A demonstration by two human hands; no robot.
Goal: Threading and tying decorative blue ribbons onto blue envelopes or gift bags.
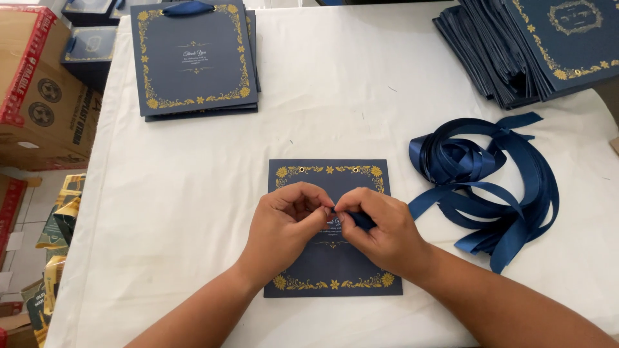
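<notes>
Centre frame: left hand (287, 222) and right hand (380, 229) pinch a navy ribbon end (361, 221), fingers clamped, over the flat navy gift bag (332, 258) | best keep the tip tight and aim for the eyelets (301, 169) | right: loose ribbon pile (490, 180); upper left: finished bags (193, 58); upper right: flat stack (535, 45) | nothing blocking.

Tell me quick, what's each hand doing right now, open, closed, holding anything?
Left hand: closed, fingertips pinching the end of a navy ribbon piece over the flat navy paper bag.
Right hand: closed, gripping the same ribbon piece.
</notes>
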